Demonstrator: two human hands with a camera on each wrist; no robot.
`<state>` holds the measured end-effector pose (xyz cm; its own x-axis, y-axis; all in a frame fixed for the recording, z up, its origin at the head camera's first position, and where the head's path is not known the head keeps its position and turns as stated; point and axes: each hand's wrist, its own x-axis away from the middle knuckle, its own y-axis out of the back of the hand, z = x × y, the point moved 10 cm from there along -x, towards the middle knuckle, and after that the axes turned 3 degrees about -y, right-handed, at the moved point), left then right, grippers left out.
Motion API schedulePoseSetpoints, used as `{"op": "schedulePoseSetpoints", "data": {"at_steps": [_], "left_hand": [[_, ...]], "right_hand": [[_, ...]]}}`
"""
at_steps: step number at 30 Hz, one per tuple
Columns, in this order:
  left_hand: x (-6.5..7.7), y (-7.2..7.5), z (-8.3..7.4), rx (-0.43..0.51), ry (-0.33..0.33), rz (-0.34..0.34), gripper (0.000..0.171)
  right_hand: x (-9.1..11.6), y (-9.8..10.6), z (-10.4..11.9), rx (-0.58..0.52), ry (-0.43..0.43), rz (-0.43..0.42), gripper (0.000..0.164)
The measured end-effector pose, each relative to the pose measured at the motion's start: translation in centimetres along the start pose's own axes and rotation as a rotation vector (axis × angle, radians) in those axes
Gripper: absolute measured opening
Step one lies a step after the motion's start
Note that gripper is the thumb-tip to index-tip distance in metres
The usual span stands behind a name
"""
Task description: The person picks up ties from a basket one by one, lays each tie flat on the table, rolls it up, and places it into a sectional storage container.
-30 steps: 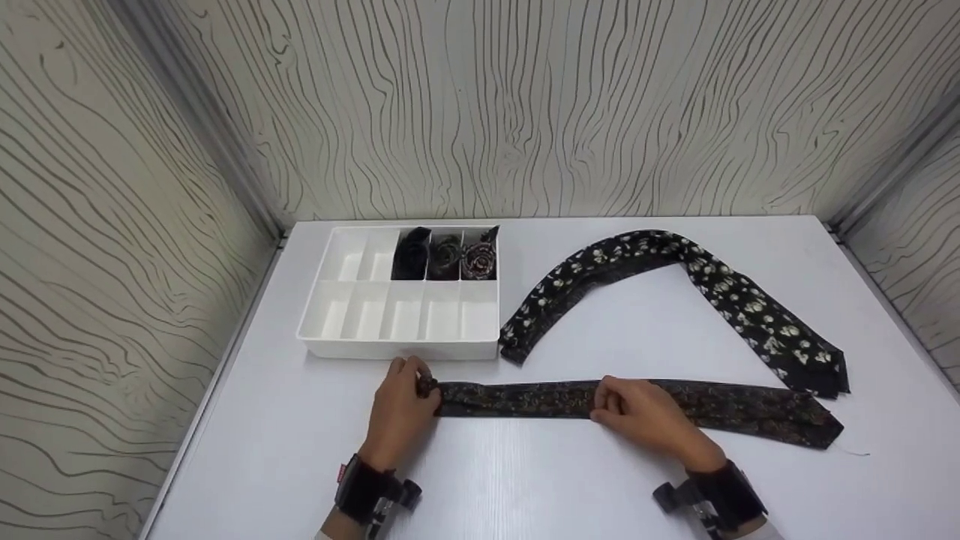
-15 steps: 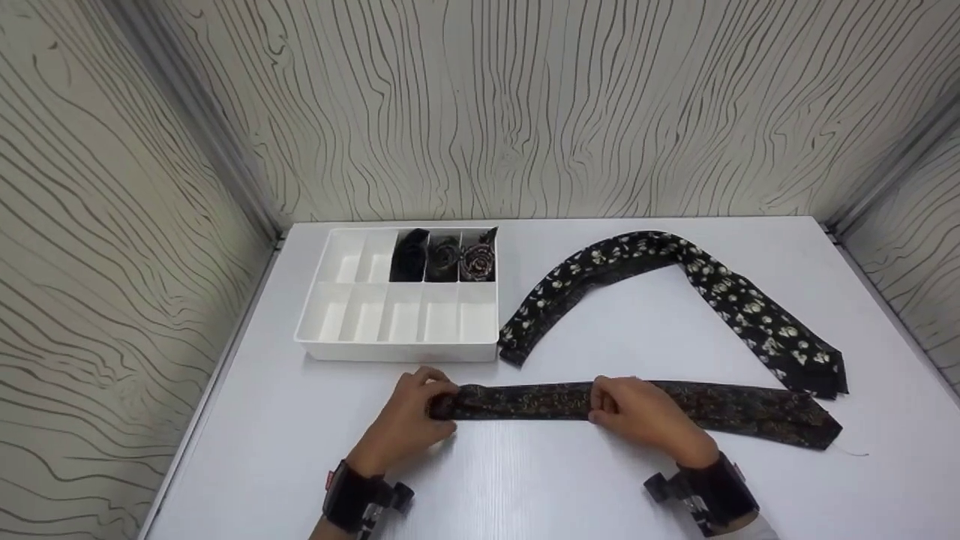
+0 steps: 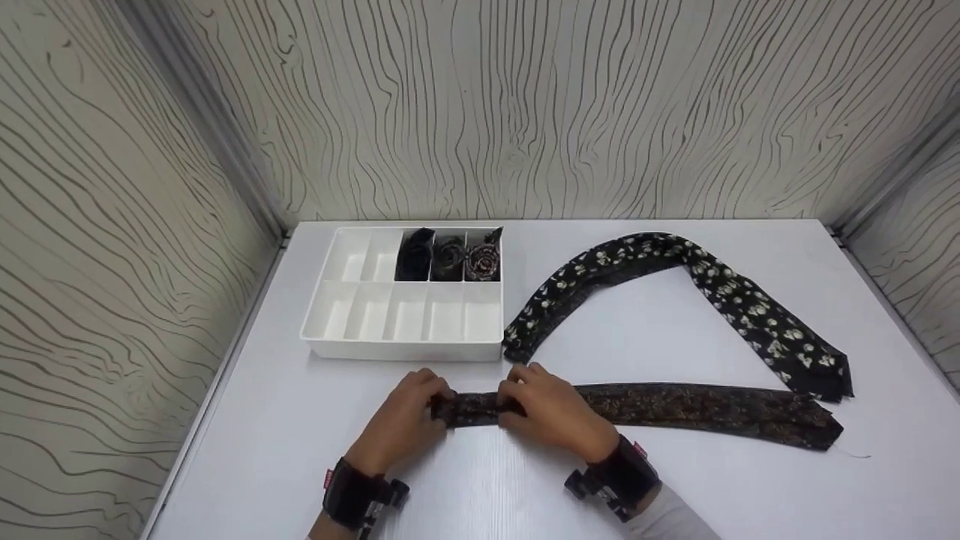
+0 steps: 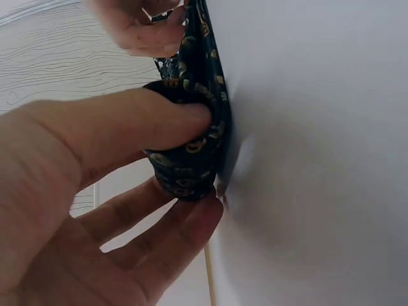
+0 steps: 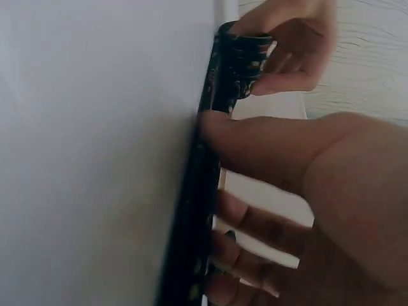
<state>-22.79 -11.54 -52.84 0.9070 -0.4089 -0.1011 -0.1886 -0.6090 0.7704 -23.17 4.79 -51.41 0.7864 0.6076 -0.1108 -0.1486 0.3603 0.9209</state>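
Note:
A dark necktie (image 3: 697, 414) with a small brownish pattern lies across the table, its pointed wide end to the right. Its left end is coiled into a small roll (image 4: 185, 169). My left hand (image 3: 405, 421) grips this roll, thumb on one side and fingers round the other, as the left wrist view shows. Just to the right, my right hand (image 3: 556, 414) holds the flat part of the tie, with thumb and curled fingers at its edges. Under the right palm part of the tie is hidden.
Behind my hands stands a white divided tray (image 3: 405, 350). Its back row holds a black rolled tie (image 3: 414, 259) and two patterned rolled ties (image 3: 448, 259) at the right. A black floral tie (image 3: 757, 315) lies bent in an arch beside the tray.
My right hand has slid left along the tie, close to my left hand. The left hand has shifted its grip on the tie's left end, which is now rolled a little further right.

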Motion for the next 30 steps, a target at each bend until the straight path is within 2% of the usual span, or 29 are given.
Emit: {"op": "schedulePoseSetpoints", "data": {"at_steps": [2, 5, 7, 13, 19, 24, 30], "left_hand": [[-0.2, -0.1, -0.5, -0.038, -0.019, -0.005, 0.032], [-0.6, -0.4, -1.3, -0.100, -0.051, -0.003, 0.029], [-0.8, -0.6, -1.5, -0.106, -0.054, -0.001, 0.028], [-1.0, -0.7, -1.3, -0.015, -0.038, 0.020, 0.030], [-0.7, -0.6, -2.1, -0.037, -0.113, 0.039, 0.036], [-0.9, -0.6, -2.4, 0.014, -0.105, 0.031, 0.036], [-1.1, -0.7, -3.0, -0.003, -0.116, 0.033, 0.031]], "right_hand": [[-0.7, -0.3, 0.6, 0.000, -0.006, -0.012, 0.027], [-1.6, -1.4, 1.3, -0.070, -0.017, 0.016, 0.043], [-2.0, -2.4, 1.4, -0.130, -0.045, 0.030, 0.049], [-2.5, -3.4, 0.8, -0.209, -0.116, -0.014, 0.041], [-2.4, -3.7, 0.5, -0.263, -0.125, 0.046, 0.050], [-2.2, -3.6, 0.1, -0.329, -0.146, 0.055, 0.040], [-2.2, -3.4, 0.3, -0.313, -0.115, 0.060, 0.048]]}}
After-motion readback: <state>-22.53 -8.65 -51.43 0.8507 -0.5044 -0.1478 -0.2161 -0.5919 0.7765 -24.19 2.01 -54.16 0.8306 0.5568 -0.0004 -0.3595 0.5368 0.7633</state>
